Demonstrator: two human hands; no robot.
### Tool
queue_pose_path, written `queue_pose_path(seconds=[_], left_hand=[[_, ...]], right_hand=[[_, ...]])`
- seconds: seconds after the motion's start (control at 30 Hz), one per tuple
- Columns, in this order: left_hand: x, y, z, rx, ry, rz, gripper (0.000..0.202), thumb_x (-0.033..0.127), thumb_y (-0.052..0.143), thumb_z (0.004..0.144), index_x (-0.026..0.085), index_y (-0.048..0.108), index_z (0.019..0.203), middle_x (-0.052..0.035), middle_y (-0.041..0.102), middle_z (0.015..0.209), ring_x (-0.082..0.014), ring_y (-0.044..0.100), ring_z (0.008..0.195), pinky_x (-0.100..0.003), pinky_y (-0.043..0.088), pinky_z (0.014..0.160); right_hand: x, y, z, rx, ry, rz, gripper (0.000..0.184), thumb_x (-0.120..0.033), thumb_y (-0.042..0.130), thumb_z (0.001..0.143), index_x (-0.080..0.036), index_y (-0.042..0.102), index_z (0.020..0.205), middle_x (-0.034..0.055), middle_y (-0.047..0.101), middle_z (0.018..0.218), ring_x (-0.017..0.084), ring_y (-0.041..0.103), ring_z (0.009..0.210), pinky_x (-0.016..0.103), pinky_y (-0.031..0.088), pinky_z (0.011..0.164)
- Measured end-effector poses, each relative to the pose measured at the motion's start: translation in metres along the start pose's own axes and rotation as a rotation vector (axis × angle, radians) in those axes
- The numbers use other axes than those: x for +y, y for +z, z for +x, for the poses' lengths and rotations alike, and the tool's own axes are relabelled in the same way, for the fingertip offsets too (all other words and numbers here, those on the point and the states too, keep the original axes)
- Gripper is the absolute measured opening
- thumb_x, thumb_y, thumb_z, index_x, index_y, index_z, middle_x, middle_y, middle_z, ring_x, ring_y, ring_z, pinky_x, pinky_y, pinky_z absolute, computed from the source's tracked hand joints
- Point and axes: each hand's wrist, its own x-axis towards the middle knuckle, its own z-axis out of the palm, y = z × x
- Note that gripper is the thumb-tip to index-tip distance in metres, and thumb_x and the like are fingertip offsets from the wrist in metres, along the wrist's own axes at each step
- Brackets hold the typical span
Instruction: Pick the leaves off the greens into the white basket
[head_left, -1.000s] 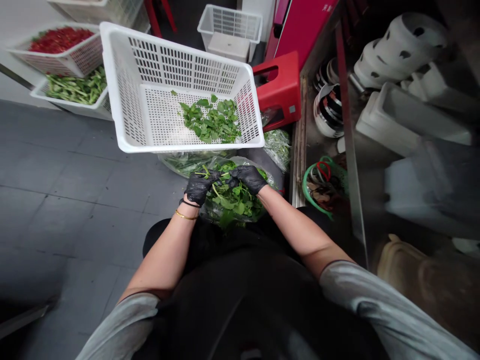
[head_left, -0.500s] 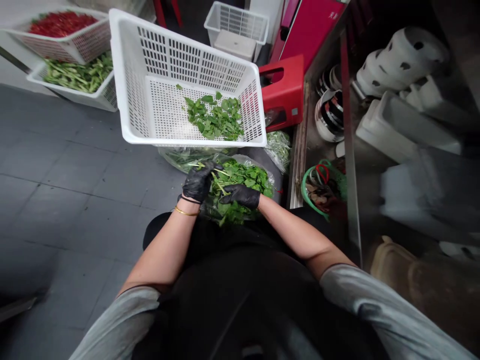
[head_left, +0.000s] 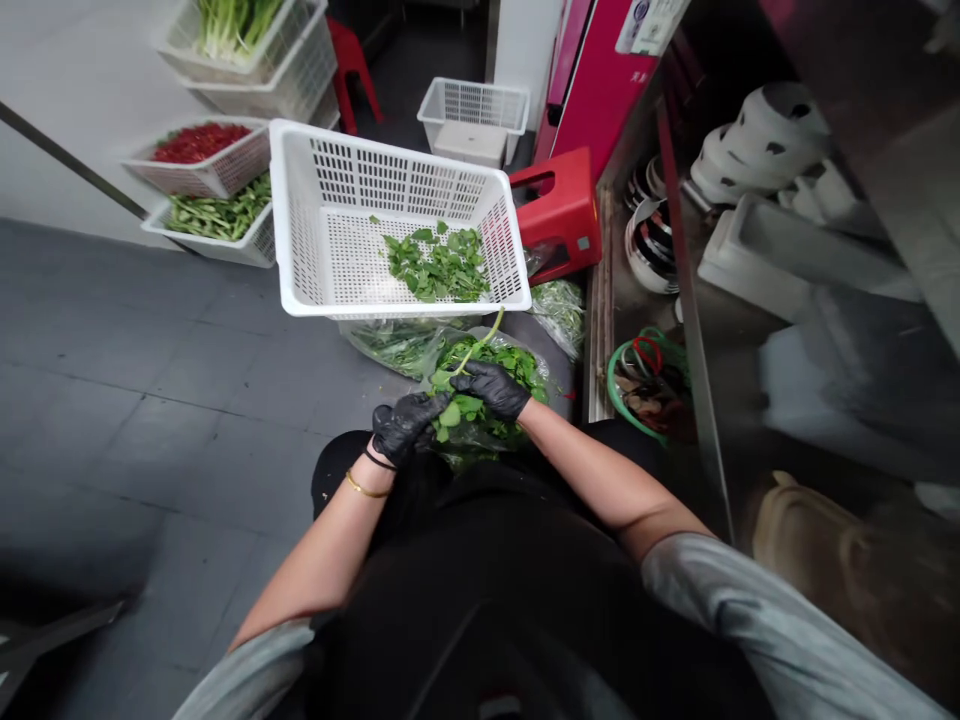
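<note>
Black gloves cover both hands. My right hand (head_left: 491,388) is closed around a leafy green stalk (head_left: 480,343), whose pale bare end points up and away toward the white basket. Close on its left, my left hand (head_left: 409,425) pinches at the stalk's leafy lower end; its fingertips are partly hidden by leaves. Under and beyond the hands lies an open clear plastic bag (head_left: 551,372) full of green leaves (head_left: 517,362). A white perforated basket (head_left: 341,275) stands just past the bag, with a small heap of picked leaves (head_left: 442,262) in its right part.
A red plastic stool (head_left: 574,215) is right of the basket. Bagged greens (head_left: 397,343) lie below its near edge. Stacked crates with red chillies (head_left: 199,143) and green stalks (head_left: 221,215) stand at left. Along the right runs a metal shelf (head_left: 694,330) with a green basket (head_left: 616,385).
My left hand has moved down and left, nearer my lap. The stalk in my right hand now points upward. The view has tilted up, bringing more crates into sight at upper left.
</note>
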Motion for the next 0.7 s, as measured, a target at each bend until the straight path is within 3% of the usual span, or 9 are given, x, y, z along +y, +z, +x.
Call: queue_pose_path(seconds=[0.13, 0.23, 0.3, 0.4, 0.5, 0.6, 0.7], left_hand=[[0.004, 0.013, -0.019, -0.137, -0.15, -0.091, 0.018, 0.032, 0.075, 0.063, 0.016, 0.066, 0.062, 0.0005, 0.053, 0.045, -0.0106, 0.04, 0.036, -0.025, 0.036, 0.039], [0.005, 0.009, -0.025, -0.147, -0.202, -0.137, 0.028, 0.032, 0.084, 0.051, 0.015, 0.067, 0.065, 0.0003, 0.056, 0.049, -0.0087, 0.043, 0.039, -0.023, 0.035, 0.041], [0.004, 0.005, -0.027, -0.156, -0.196, -0.122, 0.031, 0.033, 0.085, 0.051, 0.014, 0.067, 0.068, 0.0011, 0.055, 0.05, -0.0068, 0.041, 0.038, -0.021, 0.03, 0.039], [0.003, 0.001, -0.031, -0.139, -0.151, -0.092, 0.032, 0.034, 0.084, 0.054, 0.013, 0.063, 0.065, 0.0053, 0.045, 0.045, -0.0029, 0.03, 0.035, -0.02, 0.02, 0.037], [0.005, 0.001, -0.039, -0.143, -0.169, -0.131, 0.034, 0.033, 0.086, 0.05, 0.013, 0.062, 0.064, 0.0053, 0.046, 0.046, -0.002, 0.029, 0.035, -0.02, 0.018, 0.036], [0.006, 0.002, -0.049, -0.165, -0.188, -0.186, 0.037, 0.033, 0.086, 0.046, 0.012, 0.064, 0.067, 0.0038, 0.049, 0.047, -0.0022, 0.03, 0.036, -0.02, 0.02, 0.037], [0.003, 0.003, -0.052, -0.024, -0.101, -0.186, 0.037, 0.035, 0.085, 0.048, 0.014, 0.064, 0.07, 0.0041, 0.051, 0.051, -0.0041, 0.035, 0.039, -0.02, 0.026, 0.039]], right_hand=[[-0.003, -0.009, -0.01, -0.058, -0.134, -0.326, 0.035, -0.047, 0.061, 0.079, -0.016, 0.072, 0.092, 0.0031, 0.069, 0.083, 0.016, 0.062, 0.078, 0.029, 0.048, 0.078], [-0.009, -0.024, -0.017, -0.116, -0.196, -0.72, 0.02, -0.03, 0.058, 0.084, -0.018, 0.073, 0.086, 0.0049, 0.07, 0.085, 0.016, 0.063, 0.079, 0.028, 0.047, 0.079], [-0.011, -0.032, -0.02, -0.117, -0.204, -0.879, 0.017, -0.02, 0.055, 0.083, -0.017, 0.072, 0.084, 0.0069, 0.071, 0.09, 0.017, 0.064, 0.083, 0.027, 0.046, 0.081], [-0.007, -0.036, -0.021, -0.05, -0.147, -0.833, 0.022, -0.012, 0.051, 0.08, -0.016, 0.072, 0.086, 0.0067, 0.071, 0.087, 0.016, 0.065, 0.08, 0.026, 0.048, 0.075], [-0.003, -0.039, -0.019, 0.069, -0.095, -0.7, 0.023, -0.015, 0.05, 0.079, -0.017, 0.071, 0.085, 0.0055, 0.07, 0.081, 0.016, 0.064, 0.074, 0.027, 0.049, 0.072], [-0.007, -0.052, -0.018, 0.191, -0.069, -0.549, 0.02, -0.027, 0.053, 0.079, -0.018, 0.071, 0.083, 0.0068, 0.07, 0.08, 0.019, 0.062, 0.078, 0.031, 0.049, 0.075], [-0.011, -0.061, -0.029, 0.114, -0.004, -0.45, 0.03, -0.044, 0.057, 0.078, -0.018, 0.069, 0.07, 0.0061, 0.067, 0.066, 0.019, 0.06, 0.067, 0.032, 0.049, 0.068]])
